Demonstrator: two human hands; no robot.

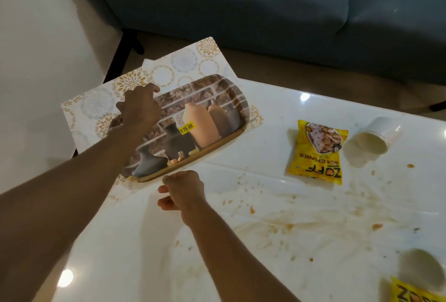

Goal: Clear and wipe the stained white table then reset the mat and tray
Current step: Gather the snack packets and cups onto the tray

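Note:
A patterned tray [212,113] printed with vases lies on a white mat [96,106] with gold and grey flower rings, at the left corner of the stained white table [265,217]. Both hang partly past the table's far left edge. My left hand [138,108] grips the tray's far rim. My right hand [181,190] holds the near edge of the tray and mat with curled fingers. Brown smears and crumbs [313,219] cover the table's middle and right.
A yellow snack packet [318,152] lies right of the tray. A paper cup [374,137] lies tipped on its side beside it. Another cup [420,268] and a second yellow packet [415,294] sit at the lower right. A blue sofa [265,11] stands behind the table.

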